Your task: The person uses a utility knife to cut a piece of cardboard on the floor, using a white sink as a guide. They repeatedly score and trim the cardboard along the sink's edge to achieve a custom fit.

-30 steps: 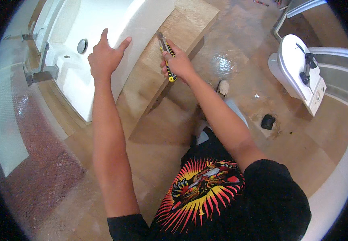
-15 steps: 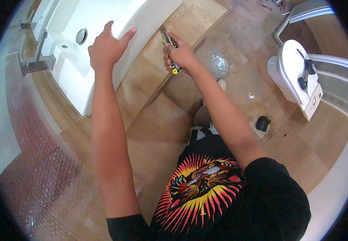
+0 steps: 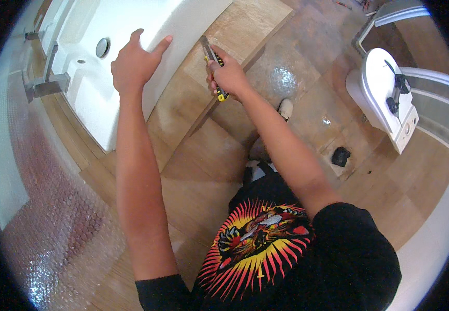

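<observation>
My right hand [image 3: 228, 75] is closed around a yellow-and-black utility knife [image 3: 221, 93]. Its blade sticks out past my fingers, with the tip close to the base of the white bathtub [image 3: 183, 31], where it meets the tan tiled ledge [image 3: 196, 78]. Whether the blade touches the seam, I cannot tell. Over the tub's rim, my left hand [image 3: 135, 65] has its thumb and a finger spread apart and nothing in it. The other left fingers are partly hidden behind the back of the hand.
A white toilet [image 3: 377, 78] stands at the right with a black tool on top. A crumpled black item [image 3: 340, 156] lies on the tiled floor. At left are a metal bracket [image 3: 48, 87] and bubble wrap [image 3: 59, 207]. My shoe [image 3: 285, 109] is beside the ledge.
My right hand and the knife have shifted slightly left and toward me along the tub's base. My left hand has stayed nearly in place. More of my shoe shows.
</observation>
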`<state>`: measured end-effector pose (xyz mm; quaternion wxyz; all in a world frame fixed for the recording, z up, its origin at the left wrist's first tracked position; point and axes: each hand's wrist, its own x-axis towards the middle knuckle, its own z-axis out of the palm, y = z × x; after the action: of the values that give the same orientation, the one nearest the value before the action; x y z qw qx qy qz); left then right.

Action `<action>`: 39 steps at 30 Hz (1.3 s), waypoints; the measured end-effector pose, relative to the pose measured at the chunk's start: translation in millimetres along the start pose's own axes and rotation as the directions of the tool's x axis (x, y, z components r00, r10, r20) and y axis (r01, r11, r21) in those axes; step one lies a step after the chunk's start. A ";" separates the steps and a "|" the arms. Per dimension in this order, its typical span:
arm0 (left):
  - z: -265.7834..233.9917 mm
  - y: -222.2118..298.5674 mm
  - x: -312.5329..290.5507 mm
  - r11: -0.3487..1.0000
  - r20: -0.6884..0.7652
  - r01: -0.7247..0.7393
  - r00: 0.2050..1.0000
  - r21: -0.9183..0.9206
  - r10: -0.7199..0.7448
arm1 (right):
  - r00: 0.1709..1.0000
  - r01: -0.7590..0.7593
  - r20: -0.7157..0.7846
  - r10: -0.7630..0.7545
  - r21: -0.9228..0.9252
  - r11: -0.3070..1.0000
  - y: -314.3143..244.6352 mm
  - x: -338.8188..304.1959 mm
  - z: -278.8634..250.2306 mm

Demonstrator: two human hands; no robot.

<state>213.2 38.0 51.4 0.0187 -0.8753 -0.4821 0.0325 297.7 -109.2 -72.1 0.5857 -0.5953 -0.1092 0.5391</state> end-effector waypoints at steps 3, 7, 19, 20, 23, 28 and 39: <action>1.3 -0.7 -0.9 1.000 -0.010 -0.010 1.000 -0.009 0.009 | 0.998 0.052 -0.019 -0.053 -0.043 0.998 1.2 9.0 -0.3; 3.6 -1.1 0.9 1.000 -0.010 -0.003 1.000 -0.010 0.003 | 0.999 0.029 -0.026 -0.031 -0.052 0.998 -0.1 4.0 -2.2; 1.2 3.7 -0.4 1.000 -0.003 0.000 1.000 0.020 0.000 | 0.998 0.058 -0.005 -0.059 -0.101 0.993 11.2 29.4 2.0; 1.1 4.6 0.0 1.000 -0.002 -0.001 1.000 0.024 0.001 | 0.998 0.058 0.016 -0.057 -0.106 0.993 4.4 39.1 -1.4; 6.1 -2.1 3.0 0.999 -0.011 0.005 1.000 0.047 -0.004 | 0.996 0.094 0.017 -0.093 -0.114 0.989 17.9 41.9 4.7; 3.4 -1.8 2.5 1.000 0.005 0.017 1.000 0.010 -0.017 | 0.991 0.132 0.001 -0.134 -0.195 0.972 18.7 41.5 2.5; 7.6 -7.5 5.7 0.999 -0.013 -0.011 1.000 0.030 0.011 | 0.998 0.052 0.034 -0.049 -0.109 0.993 8.7 22.6 10.9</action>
<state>209.4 46.8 44.0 0.0348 -0.8778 -0.4765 0.0339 293.9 -88.3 -87.9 0.5637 -0.6150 -0.1629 0.5267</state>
